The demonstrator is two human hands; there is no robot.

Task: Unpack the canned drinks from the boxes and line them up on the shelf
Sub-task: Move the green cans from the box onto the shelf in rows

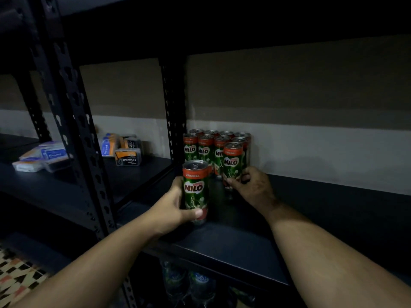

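Observation:
On the dark shelf board (300,218), several green and red Milo cans (205,147) stand in rows against the back wall, beside a black upright post. My left hand (171,210) grips one upright Milo can (195,187) near the front of the shelf, thumb across its lower part. My right hand (253,185) holds a second Milo can (232,163) by its base, directly in front of the standing rows. No box is in view.
A slotted black post (73,130) stands at the left front. The neighbouring shelf holds blue and orange packets (124,150) and white packs (40,156). Water bottles (195,283) sit on the level below. A patterned floor (17,276) shows at lower left.

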